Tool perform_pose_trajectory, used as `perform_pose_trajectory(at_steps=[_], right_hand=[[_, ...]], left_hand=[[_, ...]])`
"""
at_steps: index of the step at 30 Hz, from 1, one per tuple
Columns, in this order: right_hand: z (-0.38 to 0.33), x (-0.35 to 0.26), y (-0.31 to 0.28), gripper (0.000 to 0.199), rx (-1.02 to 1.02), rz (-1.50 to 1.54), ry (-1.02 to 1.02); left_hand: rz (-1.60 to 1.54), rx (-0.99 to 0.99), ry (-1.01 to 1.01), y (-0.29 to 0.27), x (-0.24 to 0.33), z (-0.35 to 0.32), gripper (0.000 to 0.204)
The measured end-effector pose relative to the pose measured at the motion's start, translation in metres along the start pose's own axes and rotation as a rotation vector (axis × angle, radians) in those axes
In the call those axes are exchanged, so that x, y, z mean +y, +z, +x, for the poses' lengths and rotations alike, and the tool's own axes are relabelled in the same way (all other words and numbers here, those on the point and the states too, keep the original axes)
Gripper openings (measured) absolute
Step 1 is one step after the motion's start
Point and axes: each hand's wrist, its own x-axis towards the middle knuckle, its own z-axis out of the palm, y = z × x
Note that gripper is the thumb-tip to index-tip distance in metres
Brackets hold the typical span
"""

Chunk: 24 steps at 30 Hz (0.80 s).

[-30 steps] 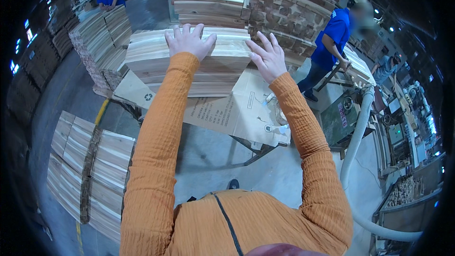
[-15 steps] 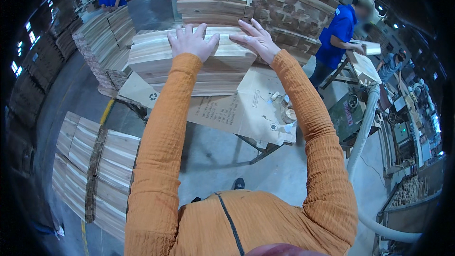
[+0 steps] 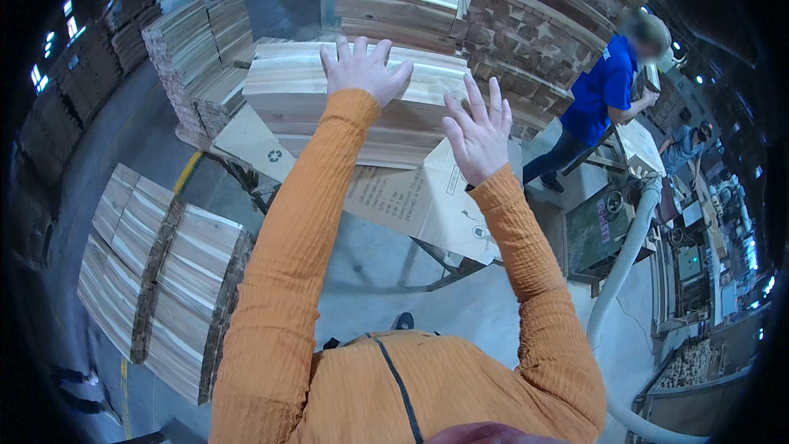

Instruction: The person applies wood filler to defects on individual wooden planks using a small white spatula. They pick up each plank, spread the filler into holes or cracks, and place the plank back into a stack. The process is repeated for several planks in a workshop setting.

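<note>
A stack of wooden boards (image 3: 283, 86) rests on a cardboard-covered table in front of me. My left hand (image 3: 362, 72) lies on top of it near the middle, palm down with the fingers spread. Off the right end of the stack, my right hand (image 3: 481, 133) is over the printed cardboard (image 3: 390, 201), its fingers apart and nothing in them. Whether the right hand touches anything cannot be made out.
More board stacks stand at the left (image 3: 201, 49) and behind (image 3: 399, 0). Banded boards (image 3: 185, 255) lie low at the left. A co-worker in blue (image 3: 604, 82) stands at the right, near a machine (image 3: 600, 230) and a pale hose (image 3: 629, 267).
My right hand has come off the boards and moved right and nearer to me. The left hand stays on the stack. The view has shifted, and the co-worker at the right has turned.
</note>
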Motion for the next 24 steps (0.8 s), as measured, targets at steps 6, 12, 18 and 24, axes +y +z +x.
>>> perform_pose_trajectory(at_steps=[6, 12, 18, 24], right_hand=[[0.018, -0.012, -0.002, 0.044, -0.029, -0.055, 0.018], [0.007, -0.009, -0.011, 0.040, -0.072, -0.078, -0.068], [0.014, -0.008, -0.013, 0.040, -0.067, -0.125, -0.020], [0.009, -0.024, -0.013, 0.044, -0.055, -0.073, -0.041]], left_hand=[[-0.033, 0.041, 0.024, 0.001, -0.003, -0.002, 0.059], [-0.024, 0.034, 0.005, -0.001, -0.003, -0.005, 0.059], [0.001, -0.014, 0.003, -0.008, -0.001, -0.007, 0.061], [0.014, -0.009, 0.002, -0.008, -0.001, -0.008, 0.061]])
